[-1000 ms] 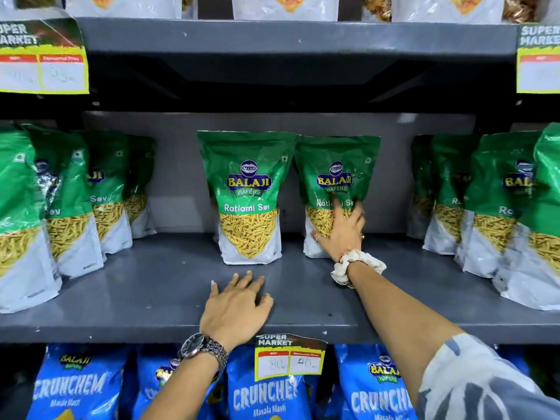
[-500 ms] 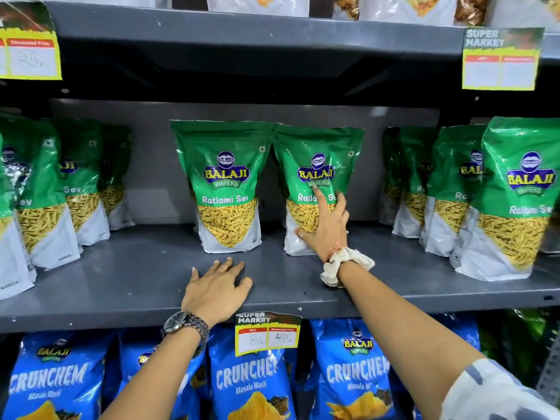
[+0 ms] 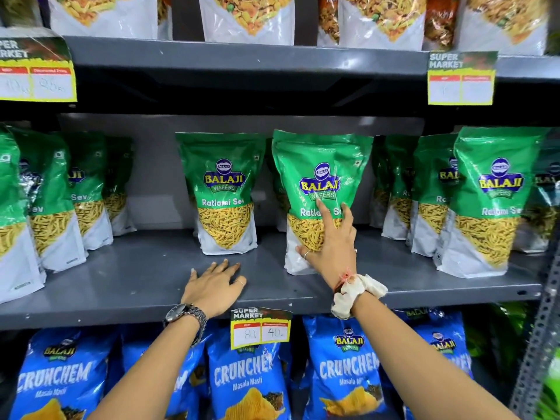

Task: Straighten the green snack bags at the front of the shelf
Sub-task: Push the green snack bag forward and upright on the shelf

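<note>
Green Balaji Ratlami Sev bags stand on the grey middle shelf [image 3: 127, 286]. One green bag [image 3: 318, 177] stands upright right of centre, nearer the shelf front than its neighbour, and my right hand [image 3: 328, 241] grips its lower part, fingers spread across the front and thumb at its left bottom corner. A second green bag [image 3: 222, 192] stands upright further back to its left. My left hand [image 3: 213, 287] lies flat on the shelf surface in front of that bag, fingers apart, holding nothing. More green bags line up in a left row [image 3: 48, 204] and a right row [image 3: 485, 201].
Blue Crunchem bags [image 3: 245, 380] fill the shelf below. A yellow price tag [image 3: 260, 328] hangs on the shelf's front edge between my arms. White snack bags [image 3: 247, 19] sit on the top shelf, with price tags [image 3: 460, 78] on its edge. A perforated metal upright [image 3: 542, 328] stands at right.
My right hand has pulled the right-centre green bag forward toward the shelf front. The left hand stays flat on the shelf. The camera has moved closer and shifted right.
</note>
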Available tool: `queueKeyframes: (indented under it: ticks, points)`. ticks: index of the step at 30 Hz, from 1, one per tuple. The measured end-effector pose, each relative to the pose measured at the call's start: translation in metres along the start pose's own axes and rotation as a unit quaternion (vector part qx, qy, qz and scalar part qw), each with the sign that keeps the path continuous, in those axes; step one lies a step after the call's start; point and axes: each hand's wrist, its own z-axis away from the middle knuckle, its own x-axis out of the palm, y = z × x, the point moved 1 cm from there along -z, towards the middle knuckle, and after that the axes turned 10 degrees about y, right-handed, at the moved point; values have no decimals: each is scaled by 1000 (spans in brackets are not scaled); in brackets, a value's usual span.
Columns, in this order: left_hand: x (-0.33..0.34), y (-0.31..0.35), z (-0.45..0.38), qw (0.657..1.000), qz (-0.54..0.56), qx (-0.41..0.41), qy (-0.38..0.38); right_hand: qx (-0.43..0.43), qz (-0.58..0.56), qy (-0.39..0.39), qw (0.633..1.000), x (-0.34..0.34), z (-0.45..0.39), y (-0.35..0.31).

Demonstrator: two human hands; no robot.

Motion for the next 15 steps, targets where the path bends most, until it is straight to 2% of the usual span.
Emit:
queueKeyframes:
  ticks: [15]
  points:
    - [-2, 1, 0, 1000, -10, 5, -11, 5, 61, 27, 998, -29, 22, -7]
